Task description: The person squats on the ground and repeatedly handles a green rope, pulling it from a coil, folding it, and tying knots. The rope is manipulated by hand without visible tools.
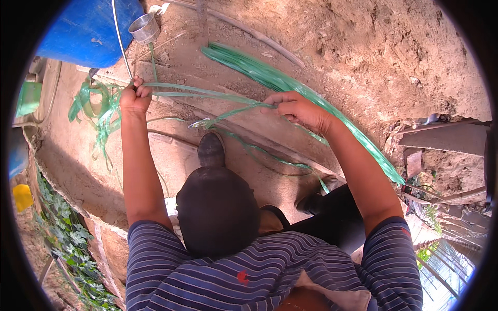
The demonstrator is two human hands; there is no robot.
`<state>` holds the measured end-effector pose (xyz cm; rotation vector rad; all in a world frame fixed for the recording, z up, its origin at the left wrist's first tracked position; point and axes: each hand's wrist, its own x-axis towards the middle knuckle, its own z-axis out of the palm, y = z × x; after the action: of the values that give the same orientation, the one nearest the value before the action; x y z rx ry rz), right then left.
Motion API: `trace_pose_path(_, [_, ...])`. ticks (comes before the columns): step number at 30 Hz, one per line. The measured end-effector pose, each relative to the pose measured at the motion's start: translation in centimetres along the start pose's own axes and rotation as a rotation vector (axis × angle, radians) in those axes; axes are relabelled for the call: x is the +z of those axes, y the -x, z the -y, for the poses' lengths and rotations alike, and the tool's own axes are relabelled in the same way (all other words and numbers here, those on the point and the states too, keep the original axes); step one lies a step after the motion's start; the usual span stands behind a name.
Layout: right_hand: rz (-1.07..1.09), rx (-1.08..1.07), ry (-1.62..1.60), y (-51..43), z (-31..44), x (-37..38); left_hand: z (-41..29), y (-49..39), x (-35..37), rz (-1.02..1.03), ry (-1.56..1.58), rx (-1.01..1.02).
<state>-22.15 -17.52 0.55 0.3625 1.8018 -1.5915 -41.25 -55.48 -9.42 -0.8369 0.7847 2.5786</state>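
Note:
My left hand point(136, 96) is closed on green plastic strips, and a thin pale rod or hose point(121, 42) rises from it. Taut green plastic strips point(202, 92) run from there to my right hand point(288, 108), whose fingers pinch them together. A looser strand slants down from my right hand to a small knot or wad point(200, 123) above my shoe. Tangled green strips point(103, 112) hang below and left of my left hand. Beyond my right hand, a long bundle of green plastic strips point(272, 76) lies on the dirt ground.
A blue plastic barrel point(93, 35) stands at upper left, beside a round metal cup point(144, 29). A rough earthen bank point(373, 58) rises at upper right. My dark shoe point(211, 149) is on the ground below the strips. Leafy plants point(70, 237) grow at lower left.

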Motion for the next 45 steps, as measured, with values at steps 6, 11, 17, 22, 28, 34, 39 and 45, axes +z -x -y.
trace_pose_path(6, [-0.134, -0.189, 0.041, -0.3, 0.5, 0.5, 1.3, 5.6, 4.7, 0.187, -1.202, 0.515])
trace_pose_path(11, [-0.112, -0.256, -0.111, 0.5, 1.0, 0.7, 5.1, 14.0, 8.0, 0.202, -1.438, 1.32])
trace_pose_path(17, [-0.128, -0.388, -0.128, 1.2, 1.1, 1.9, 14.0, 15.6, 10.8, 0.656, -1.19, -0.116])
trace_pose_path(22, [0.011, -0.292, -0.38, 3.1, 1.1, 1.0, 15.3, 15.3, 10.5, 0.67, -1.139, -0.132])
trace_pose_path(28, [-0.03, -0.171, -0.313, 4.8, 0.5, 0.1, 16.3, 15.1, 9.0, 0.681, -1.367, 0.549])
trace_pose_path(34, [-0.105, -0.176, -0.067, 6.8, -1.6, -1.6, 16.3, 15.7, 8.6, 0.741, -1.633, 1.15])
trace_pose_path(39, [-0.356, -0.179, -0.156, 7.0, -2.5, 0.1, 16.7, 16.3, 8.8, 0.814, -1.589, 1.128])
trace_pose_path(45, [-0.499, -0.261, -0.134, 5.7, -2.3, 1.9, 17.4, 17.6, 9.6, 0.816, -1.268, 0.34])
